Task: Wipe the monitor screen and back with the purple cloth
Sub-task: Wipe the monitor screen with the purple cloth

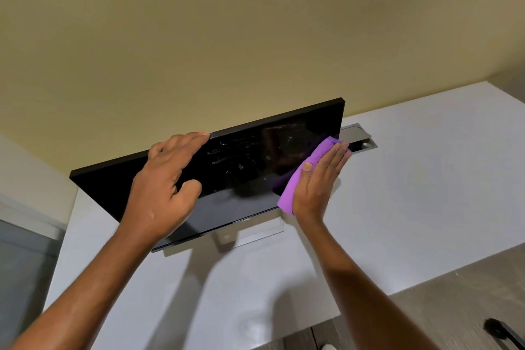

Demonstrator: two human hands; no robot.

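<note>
Two bare forearms reach over the white desk (412,179) to a black Dell monitor (244,167), which stands tilted on its silver stand (255,231) near the desk's back edge. The left hand (164,185) lies open on the screen, its straight fingers reaching the top edge and its thumb on the glass. The right hand (318,182), fingers straight, presses the folded purple cloth (295,187) flat against the streaked screen's right side, with a silver cable slot (356,135) and the beige wall (227,37) behind.
</note>
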